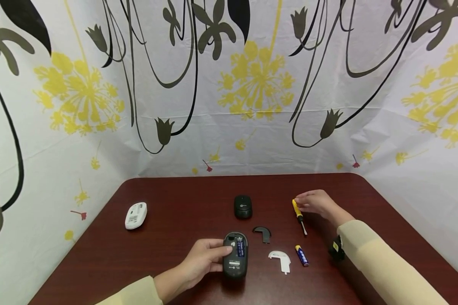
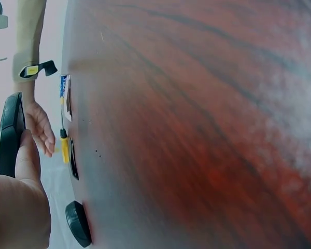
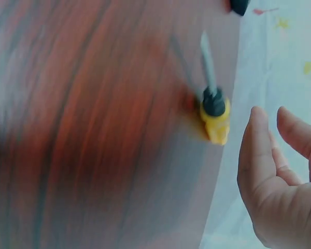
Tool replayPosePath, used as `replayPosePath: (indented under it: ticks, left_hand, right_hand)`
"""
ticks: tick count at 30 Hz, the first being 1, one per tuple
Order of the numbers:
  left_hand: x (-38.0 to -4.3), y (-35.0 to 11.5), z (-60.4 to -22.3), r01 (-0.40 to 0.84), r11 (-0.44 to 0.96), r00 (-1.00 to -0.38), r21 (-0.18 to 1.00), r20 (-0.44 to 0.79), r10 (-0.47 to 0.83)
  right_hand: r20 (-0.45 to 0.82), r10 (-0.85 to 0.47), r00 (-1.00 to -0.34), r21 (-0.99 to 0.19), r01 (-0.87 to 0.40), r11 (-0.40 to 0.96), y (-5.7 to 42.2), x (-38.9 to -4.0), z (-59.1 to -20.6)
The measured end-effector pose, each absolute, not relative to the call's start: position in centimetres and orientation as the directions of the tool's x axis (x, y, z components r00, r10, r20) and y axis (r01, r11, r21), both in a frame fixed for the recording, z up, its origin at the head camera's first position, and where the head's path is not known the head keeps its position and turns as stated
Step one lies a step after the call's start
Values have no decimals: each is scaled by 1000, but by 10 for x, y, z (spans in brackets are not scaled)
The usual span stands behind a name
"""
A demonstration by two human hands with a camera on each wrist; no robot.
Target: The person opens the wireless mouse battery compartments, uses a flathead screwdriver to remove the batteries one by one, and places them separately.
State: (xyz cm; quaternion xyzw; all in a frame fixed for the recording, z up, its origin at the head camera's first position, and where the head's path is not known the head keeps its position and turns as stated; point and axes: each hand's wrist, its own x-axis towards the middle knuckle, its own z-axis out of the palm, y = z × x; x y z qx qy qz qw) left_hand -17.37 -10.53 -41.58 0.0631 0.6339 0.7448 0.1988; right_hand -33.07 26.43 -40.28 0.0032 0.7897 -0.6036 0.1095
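Observation:
My left hand [image 1: 200,264] grips a black computer mouse [image 1: 235,264], its underside turned up and its battery bay uncovered. A blue battery [image 1: 240,247] shows inside the bay. In the left wrist view the same mouse [image 2: 10,137] appears edge-on, with the thumb along its side. My right hand [image 1: 320,204] is beside the yellow handle of a screwdriver [image 1: 298,215] lying on the table. In the right wrist view, gaps show between the thumb and fingers of that hand [image 3: 274,181], and the screwdriver [image 3: 214,111] is apart from them.
On the brown table [image 1: 183,207] lie a black curved cover [image 1: 265,234], a white curved cover [image 1: 282,260] and a blue-and-yellow battery [image 1: 301,256]. A second black mouse [image 1: 243,206] sits farther back. A white mouse [image 1: 136,215] lies at the left, underside up.

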Motion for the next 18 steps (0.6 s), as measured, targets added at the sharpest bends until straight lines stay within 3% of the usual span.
replayPosePath:
  ticks: [18]
  left_hand:
    - [-174,-103,-417,-206,-117,-916,972,-149,373]
  right_hand:
    - [-141,-334,-932,-976,75,202,215,-297,-380]
